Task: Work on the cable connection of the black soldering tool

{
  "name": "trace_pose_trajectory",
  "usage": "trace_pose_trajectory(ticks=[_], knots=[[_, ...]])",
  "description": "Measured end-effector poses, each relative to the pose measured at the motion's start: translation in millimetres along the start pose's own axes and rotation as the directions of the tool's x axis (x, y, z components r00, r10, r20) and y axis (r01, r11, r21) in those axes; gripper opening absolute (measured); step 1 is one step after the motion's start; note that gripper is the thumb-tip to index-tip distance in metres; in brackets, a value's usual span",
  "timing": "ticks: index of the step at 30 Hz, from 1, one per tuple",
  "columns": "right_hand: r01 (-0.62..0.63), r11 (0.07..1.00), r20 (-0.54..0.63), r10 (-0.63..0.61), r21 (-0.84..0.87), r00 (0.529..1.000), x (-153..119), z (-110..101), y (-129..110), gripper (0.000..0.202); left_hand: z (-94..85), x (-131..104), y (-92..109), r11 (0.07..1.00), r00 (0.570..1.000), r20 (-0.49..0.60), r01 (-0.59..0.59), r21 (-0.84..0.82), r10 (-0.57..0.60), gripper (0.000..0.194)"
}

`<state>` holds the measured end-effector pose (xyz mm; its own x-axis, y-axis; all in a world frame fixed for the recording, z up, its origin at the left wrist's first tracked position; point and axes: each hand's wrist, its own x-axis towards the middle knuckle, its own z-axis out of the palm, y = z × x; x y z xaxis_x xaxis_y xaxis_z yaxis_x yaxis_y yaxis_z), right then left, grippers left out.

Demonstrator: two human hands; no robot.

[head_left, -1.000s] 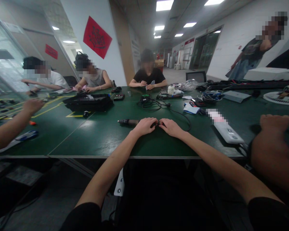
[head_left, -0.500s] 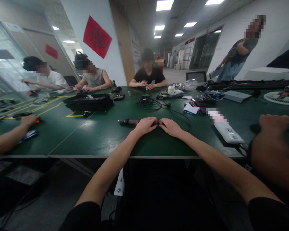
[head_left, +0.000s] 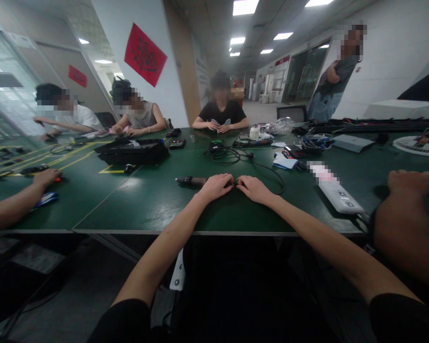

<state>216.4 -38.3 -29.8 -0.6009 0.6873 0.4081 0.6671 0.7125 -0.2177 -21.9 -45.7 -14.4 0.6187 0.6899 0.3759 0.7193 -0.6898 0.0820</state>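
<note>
A dark, rod-shaped tool (head_left: pixel 192 181) with a narrow tip at its left end lies on the green table (head_left: pixel 157 209). My left hand (head_left: pixel 217 186) is wrapped round the tool's right part. Just to the right, my right hand (head_left: pixel 253 187) is closed, its fingertips pinching a small dark piece at the tool's right end, close to my left fingertips. That piece is mostly hidden by the fingers. A black cable (head_left: pixel 280 178) curves behind my right hand, leading back to a loose coil.
A black tray (head_left: pixel 132 153) stands at the back left. A white device (head_left: pixel 339 195) lies to the right. Co-workers' hands are at the left (head_left: pixel 47 177) and right (head_left: pixel 409 183). Several people sit across the table; another person (head_left: pixel 334 81) stands at the back right.
My hands and the tool show no clear movement. The standing person at the back right has moved to the left.
</note>
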Motion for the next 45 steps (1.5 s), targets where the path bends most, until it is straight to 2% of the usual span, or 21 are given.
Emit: trace_pose_trajectory(ticks=[13,17,29,34,38,42,45], knots=[[0.002,1.0,-0.005,-0.002,-0.013,1.0,-0.3,0.8,-0.2,0.009,2.4,0.0,-2.6,1.0,1.0,0.009,-0.021,0.009,0.021,0.021],[0.003,1.0,-0.001,-0.003,-0.018,1.0,-0.4,0.0,-0.9,0.009,2.8,0.6,-2.9,1.0,1.0,0.002,0.011,-0.002,-0.011,0.021],[0.007,1.0,0.002,-0.007,-0.007,1.0,-0.4,-1.3,-0.9,0.009,3.5,0.3,-3.8,0.999,1.0,-0.004,-0.03,0.012,0.03,0.019],[0.011,1.0,-0.005,-0.011,-0.006,1.0,-0.4,-0.7,-0.4,0.008,2.6,0.7,-2.4,1.0,1.0,-0.007,0.017,0.011,-0.016,0.022],[0.014,1.0,0.002,-0.014,-0.018,1.0,-0.2,0.2,0.4,0.008,2.5,0.7,-1.7,1.0,1.0,0.011,-0.007,0.024,0.006,0.017],[0.016,0.999,-0.005,-0.017,-0.037,1.0,-0.2,1.4,1.4,0.008,3.3,0.8,-2.6,1.0,1.0,-0.005,0.0,0.019,0.0,0.024],[0.022,0.999,-0.004,-0.022,-0.04,1.0,-0.1,1.8,2.2,0.009,3.5,1.0,-3.1,0.999,1.0,0.008,-0.025,0.021,0.025,0.019]])
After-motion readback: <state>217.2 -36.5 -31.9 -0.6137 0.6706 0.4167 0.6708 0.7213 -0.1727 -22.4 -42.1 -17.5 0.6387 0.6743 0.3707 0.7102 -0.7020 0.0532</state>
